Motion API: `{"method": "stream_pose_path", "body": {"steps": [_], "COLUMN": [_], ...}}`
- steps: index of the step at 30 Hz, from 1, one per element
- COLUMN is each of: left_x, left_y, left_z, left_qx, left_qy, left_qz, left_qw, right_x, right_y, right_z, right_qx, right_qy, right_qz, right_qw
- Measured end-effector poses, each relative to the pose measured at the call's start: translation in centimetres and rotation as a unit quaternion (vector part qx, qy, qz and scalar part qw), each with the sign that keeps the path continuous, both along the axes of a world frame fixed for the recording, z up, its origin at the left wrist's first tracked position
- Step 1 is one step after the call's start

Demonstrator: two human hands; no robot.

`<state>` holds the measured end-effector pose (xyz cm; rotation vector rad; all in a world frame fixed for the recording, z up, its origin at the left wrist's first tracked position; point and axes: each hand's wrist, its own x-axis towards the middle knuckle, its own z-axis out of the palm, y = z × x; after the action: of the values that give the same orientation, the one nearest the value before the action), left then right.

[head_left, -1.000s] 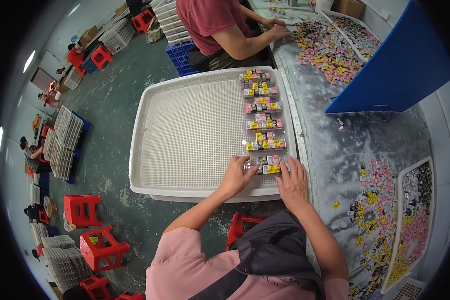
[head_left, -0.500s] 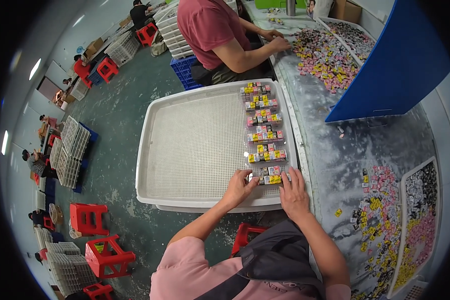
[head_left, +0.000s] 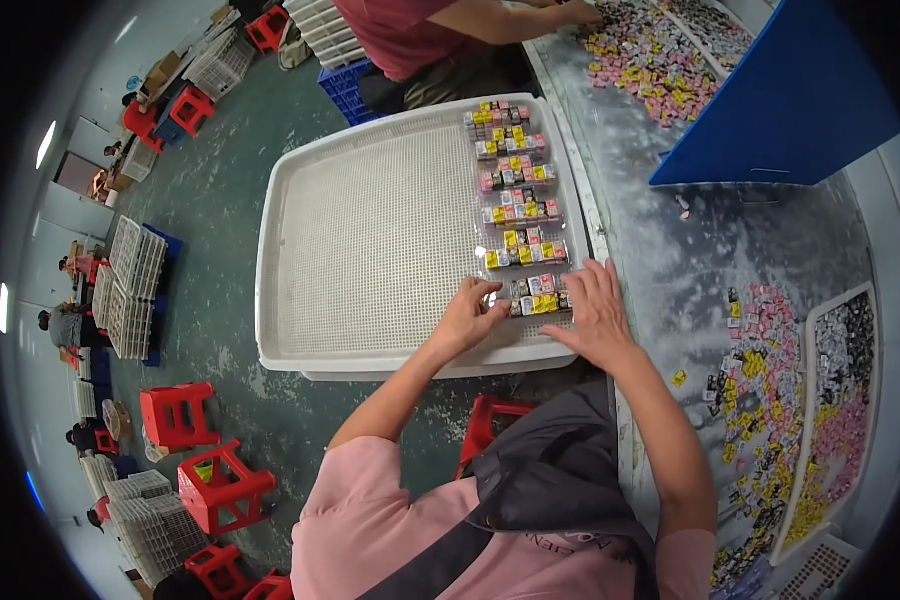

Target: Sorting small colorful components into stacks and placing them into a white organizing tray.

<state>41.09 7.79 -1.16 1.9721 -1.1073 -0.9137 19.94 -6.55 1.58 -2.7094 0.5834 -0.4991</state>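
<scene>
One row of blocks (head_left: 542,305) on my feed: right hand (head_left: 600,322) spread, left hand (head_left: 464,320) curled, grip unclear; a bump could scatter them.

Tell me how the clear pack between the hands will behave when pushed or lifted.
The clear pack probably won't roll: it looks boxy, not round. Glossy and see-through, it may be thin plastic that feels slick and flexes if squeezed. Pushed, it might catch on the white tray, whose floor is gridded.
</scene>
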Motion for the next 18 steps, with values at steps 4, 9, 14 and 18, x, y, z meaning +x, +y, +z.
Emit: {"method": "stream_pose_path", "body": {"steps": [4, 9, 14, 18], "left_x": [1.0, 1.3, 1.3, 1.1], "left_y": [-0.3, -0.6, -0.6, -0.2], "left_z": [0.2, 0.3, 0.0, -0.3], "left_qx": [0.029, 0.060, 0.074, 0.056], "left_qy": [0.002, 0.017, 0.000, 0.024], "left_qz": [-0.042, -0.047, -0.054, -0.044], "left_qw": [0.999, 0.997, 0.996, 0.997], "right_x": [0.8, 1.6, 1.6, 1.5], "right_y": [-1.3, -1.4, -0.8, -0.5], "right_z": [0.7, 0.4, 0.3, 0.3], "right_qx": [-0.019, -0.026, 0.023, 0.028], "right_qy": [0.083, 0.106, 0.140, 0.147], "right_qz": [0.042, 0.044, 0.015, 0.013], "right_qw": [0.996, 0.993, 0.990, 0.989]}}
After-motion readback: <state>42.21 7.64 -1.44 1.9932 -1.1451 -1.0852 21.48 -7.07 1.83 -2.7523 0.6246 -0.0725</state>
